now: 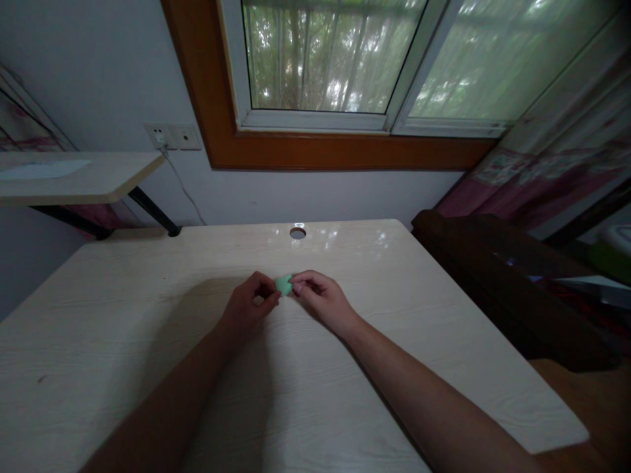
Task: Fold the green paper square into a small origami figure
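Note:
A small light-green piece of paper (283, 285), seemingly folded, is held between my two hands over the middle of the desk. My left hand (250, 301) pinches its left edge between thumb and fingers. On the other side, my right hand (325, 299) grips the right edge with thumb and fingertips. The fingers cover both ends of the paper, and its exact shape is hard to make out.
Under my hands lies a pale wood-grain desk (374, 368) with a round cable hole (298, 233) near its back edge. A raised shelf (98, 187) on black posts stands at left. Dark wooden furniture (513, 295) borders the right side, and a window (335, 66) is ahead.

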{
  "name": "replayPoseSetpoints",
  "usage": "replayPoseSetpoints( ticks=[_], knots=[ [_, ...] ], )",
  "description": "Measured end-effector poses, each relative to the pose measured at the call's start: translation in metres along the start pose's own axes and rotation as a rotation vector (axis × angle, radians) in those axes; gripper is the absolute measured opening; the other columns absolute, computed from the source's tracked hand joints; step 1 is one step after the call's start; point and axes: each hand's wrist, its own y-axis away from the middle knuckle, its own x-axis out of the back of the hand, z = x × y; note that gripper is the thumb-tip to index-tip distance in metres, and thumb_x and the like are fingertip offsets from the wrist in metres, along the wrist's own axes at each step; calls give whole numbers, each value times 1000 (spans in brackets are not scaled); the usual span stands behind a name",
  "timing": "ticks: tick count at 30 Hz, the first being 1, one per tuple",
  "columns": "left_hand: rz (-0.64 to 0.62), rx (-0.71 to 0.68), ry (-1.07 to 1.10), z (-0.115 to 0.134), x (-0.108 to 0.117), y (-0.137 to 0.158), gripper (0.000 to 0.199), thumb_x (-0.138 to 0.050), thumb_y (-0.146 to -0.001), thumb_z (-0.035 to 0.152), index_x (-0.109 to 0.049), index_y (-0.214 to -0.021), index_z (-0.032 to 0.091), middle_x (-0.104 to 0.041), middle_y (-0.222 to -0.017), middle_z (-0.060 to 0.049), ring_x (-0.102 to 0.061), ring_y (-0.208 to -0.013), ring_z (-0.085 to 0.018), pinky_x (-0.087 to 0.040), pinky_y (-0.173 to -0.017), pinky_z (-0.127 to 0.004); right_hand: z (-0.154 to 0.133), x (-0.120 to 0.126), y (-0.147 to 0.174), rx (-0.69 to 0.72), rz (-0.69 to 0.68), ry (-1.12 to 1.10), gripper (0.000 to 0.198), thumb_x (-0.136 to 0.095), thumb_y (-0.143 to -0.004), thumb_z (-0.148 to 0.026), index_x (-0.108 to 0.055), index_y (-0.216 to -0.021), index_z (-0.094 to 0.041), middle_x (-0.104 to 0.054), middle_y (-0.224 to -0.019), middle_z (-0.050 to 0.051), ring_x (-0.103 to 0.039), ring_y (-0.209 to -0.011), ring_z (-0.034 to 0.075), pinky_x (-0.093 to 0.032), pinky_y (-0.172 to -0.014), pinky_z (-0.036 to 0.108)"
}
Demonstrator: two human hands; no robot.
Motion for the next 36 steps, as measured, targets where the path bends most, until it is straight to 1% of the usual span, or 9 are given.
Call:
replayPoseSetpoints(
  ticks=[4,7,10,13,17,21,27,32,36],
  knots=[
    [18,21,-16,0,0,-1,16,-64,-84,28,-51,-88,19,-63,-73,1,-62,-67,-14,-49,-67,-26,-2,0,-1,13,52,-35,22,-67,-84,-35,-68,-99,-20,-69,-88,3,-65,-78,14,-54,-75,29],
    [31,24,-14,-3,-2,-1,17,-65,-83,27,-50,-89,20,-63,-73,1,-63,-67,-14,-50,-67,-26,3,1,-2,6,20,-20,24,-71,-80,-33,-68,-100,-20,-68,-86,3,-63,-78,14,-52,-74,28],
    [56,9,-10,-5,-3,-1,22,-67,-81,26,-51,-95,20,-63,-76,1,-63,-69,-14,-51,-66,-26,7,3,-2,38,6,99,17,-72,-80,-30,-69,-93,-20,-65,-81,2,-59,-73,13,-49,-69,26],
    [60,-19,-13,-5,-3,-1,32,-68,-80,25,-51,-107,21,-65,-85,-1,-64,-73,-14,-52,-68,-26,5,4,-3,146,5,259,8,-69,-83,-26,-71,-89,-21,-62,-81,2,-56,-74,13,-45,-67,26],
    [-8,-89,-86,0,0,-2,18,-63,-83,22,-59,-100,19,-66,-87,-2,-64,-73,-13,-52,-70,-25,-1,5,-4,254,11,307,7,-68,-82,-18,-73,-85,-22,-60,-89,4,-56,-80,15,-43,-67,27],
    [-41,-112,-112,2,1,-2,12,-60,-84,20,-62,-96,19,-67,-87,-3,-64,-76,-13,-52,-72,-25,-2,5,-4,268,51,296,12,-67,-81,-14,-75,-83,-23,-56,-85,3,-53,-75,14,-41,-64,26],
    [-91,-20,41,-1,0,0,13,-52,-89,19,-58,-100,17,-65,-81,-2,-64,-72,-13,-51,-69,-25,-2,6,-3,272,67,306,14,-67,-82,-14,-76,-85,-24,-57,-84,3,-55,-76,14,-41,-64,26],
    [-114,37,136,-3,-3,-2,28,-68,-82,29,-55,-104,18,-67,-83,-1,-65,-72,-13,-52,-69,-26,-1,7,-2,312,62,360,13,-67,-84,-17,-77,-87,-25,-59,-84,3,-56,-76,14,-42,-62,25],
    [-87,57,109,-2,-3,-3,27,-70,-80,28,-58,-102,19,-67,-81,0,-65,-74,-13,-51,-70,-25,-2,5,-1,312,39,388,14,-66,-85,-19,-77,-88,-26,-61,-86,3,-58,-79,14,-44,-64,25]
  ],
)
